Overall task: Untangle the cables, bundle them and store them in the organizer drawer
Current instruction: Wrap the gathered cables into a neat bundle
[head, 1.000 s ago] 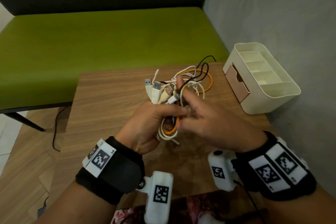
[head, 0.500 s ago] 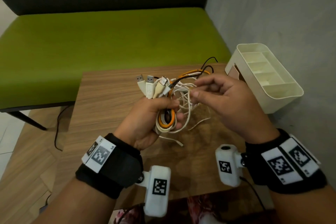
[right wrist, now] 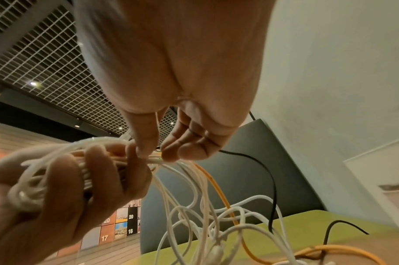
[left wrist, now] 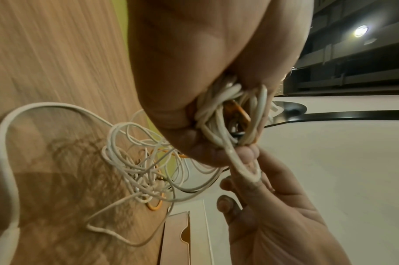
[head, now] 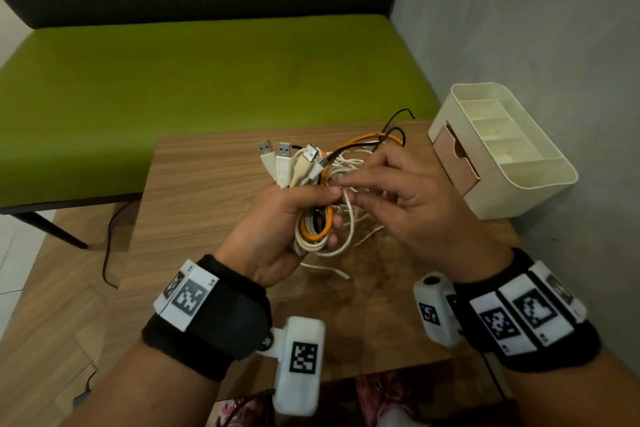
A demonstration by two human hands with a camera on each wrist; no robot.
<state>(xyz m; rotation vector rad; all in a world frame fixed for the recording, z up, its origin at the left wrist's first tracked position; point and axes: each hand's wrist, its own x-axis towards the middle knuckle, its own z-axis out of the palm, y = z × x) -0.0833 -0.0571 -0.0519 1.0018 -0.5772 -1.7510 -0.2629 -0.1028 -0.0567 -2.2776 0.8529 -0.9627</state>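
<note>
The cables (head: 313,218) sit in a tangled bunch above the wooden table (head: 207,191), gathered in your left hand (head: 277,229), whose fingers and thumb are curled tight round the folded loops of white, cream and orange cord. From the top of that fist several USB plugs (head: 282,156) stick up side by side, and the loose strands spill out to the right in a knot of thin white wire, with an orange cable (head: 367,139) and a thin black wire (head: 394,118) arching over the far side. Your right hand (head: 412,201) is just beside the left, fingers bent and fingertips (right wrist: 169,154) meeting the thumb right at the bundle; in the right wrist view they pinch white strands where these leave the left fist. In the left wrist view a white loop (left wrist: 246,170) hangs from your left hand and lies against the fingers of your right. A longer white cord (left wrist: 5,161) trails down and rests on the table beneath. The cream organizer (head: 540,180) stands at the table's far right corner against the grey wall, well apart from the cables, and its tan drawer (head: 453,159) faces your hands and stands slightly out from the body. Behind the table runs a green bench (head: 207,80) with a dark backrest.
</note>
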